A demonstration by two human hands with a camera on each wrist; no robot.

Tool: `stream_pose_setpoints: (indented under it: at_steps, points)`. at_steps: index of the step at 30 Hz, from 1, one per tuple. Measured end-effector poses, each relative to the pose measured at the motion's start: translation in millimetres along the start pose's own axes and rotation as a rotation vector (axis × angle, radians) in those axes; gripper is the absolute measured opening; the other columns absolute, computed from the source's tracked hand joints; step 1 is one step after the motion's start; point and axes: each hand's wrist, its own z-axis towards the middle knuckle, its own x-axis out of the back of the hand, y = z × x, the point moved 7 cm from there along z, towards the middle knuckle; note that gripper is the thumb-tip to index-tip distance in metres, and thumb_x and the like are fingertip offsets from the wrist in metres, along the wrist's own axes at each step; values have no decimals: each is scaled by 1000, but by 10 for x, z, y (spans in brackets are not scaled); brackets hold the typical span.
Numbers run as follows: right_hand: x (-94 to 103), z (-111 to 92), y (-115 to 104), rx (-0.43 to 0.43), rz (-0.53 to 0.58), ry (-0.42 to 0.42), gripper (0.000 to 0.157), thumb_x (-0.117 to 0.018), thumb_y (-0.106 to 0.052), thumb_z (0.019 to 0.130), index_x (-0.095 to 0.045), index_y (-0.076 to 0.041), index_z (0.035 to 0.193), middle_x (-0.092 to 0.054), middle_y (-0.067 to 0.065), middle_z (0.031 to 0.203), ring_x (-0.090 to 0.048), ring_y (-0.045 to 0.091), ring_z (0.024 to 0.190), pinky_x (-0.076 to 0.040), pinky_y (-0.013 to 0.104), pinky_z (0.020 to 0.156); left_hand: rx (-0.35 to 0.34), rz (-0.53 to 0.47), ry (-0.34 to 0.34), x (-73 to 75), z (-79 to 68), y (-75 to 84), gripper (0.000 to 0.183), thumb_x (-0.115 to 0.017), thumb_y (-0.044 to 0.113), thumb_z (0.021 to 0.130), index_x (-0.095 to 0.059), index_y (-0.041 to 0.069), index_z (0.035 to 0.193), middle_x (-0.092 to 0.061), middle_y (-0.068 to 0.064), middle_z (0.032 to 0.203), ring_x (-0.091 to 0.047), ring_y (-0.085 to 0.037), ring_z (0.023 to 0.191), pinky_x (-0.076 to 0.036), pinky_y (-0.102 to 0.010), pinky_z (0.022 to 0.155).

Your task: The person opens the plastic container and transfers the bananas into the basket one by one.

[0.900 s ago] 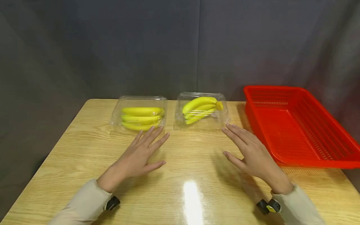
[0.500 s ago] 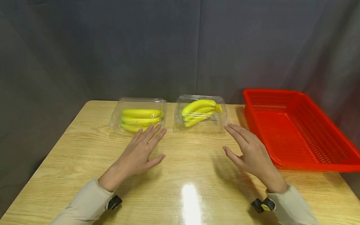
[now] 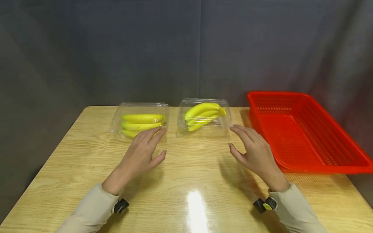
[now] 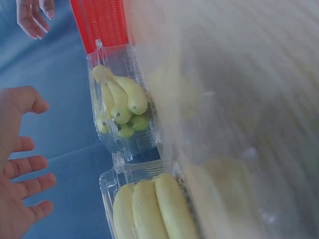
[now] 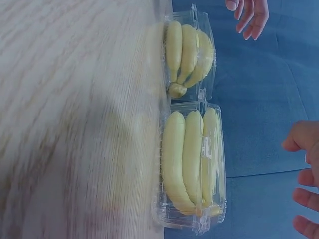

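Your left hand [image 3: 138,152] hangs over the table [image 3: 186,168], just left of centre in the frame, with its fingers loosely extended, its thumb held out apart from them and nothing in its grasp; its fingertips overlap the near right corner of the left clear box [image 3: 140,109] in the head view, but both wrist views show a gap between hand and box. Your right hand [image 3: 257,155], right of centre, is just as relaxed, its fingers gently bent and its thumb well apart; it holds nothing either, and its fingertips come near the front right corner of the right clear box [image 3: 212,130], with a gap showing in the right wrist view.

The two boxes lie side by side at the upper middle of the frame, a narrow gap between them; the left bananas [image 3: 142,118] lie nearly level across their box, while the right bananas [image 3: 202,116] slant, stem end towards the right. A red basket [image 3: 272,155] fills the right side of the frame, beside your right hand; a dark curtain [image 3: 145,48] hangs behind the table.
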Motion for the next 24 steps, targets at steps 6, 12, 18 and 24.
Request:
stream_pose_setpoints:
  at_steps: [6,12,18,24]
  points:
    - [-52,29,32,-23,-25,-12,41,-60,-24,85,-62,-1,120,-63,14,116,-59,33,102,-51,48,84,-12,17,33,17,60,-27,52,-66,22,85,-54,-1,130,-56,-20,124,-54,-37,113,-41,-52,97]
    - [-100,41,47,-26,-43,8,36,-63,-19,83,-64,-1,114,-65,13,109,-60,33,95,-52,47,72,-21,28,64,34,100,-55,47,-67,20,83,-59,-1,125,-61,-18,116,-57,-36,107,-43,-51,94]
    - [-91,54,87,-26,-66,29,31,-64,-13,81,-64,-1,109,-65,13,101,-60,34,87,-49,45,62,-29,29,86,16,177,-54,41,-69,20,83,-63,0,118,-62,-17,111,-58,-38,103,-46,-54,88]
    - [-110,97,128,-25,-77,40,33,-67,-10,79,-63,0,110,-66,14,95,-61,33,78,-48,42,56,-31,23,92,2,255,-64,36,-68,18,84,-64,-1,114,-63,-16,109,-58,-37,102,-46,-54,86]
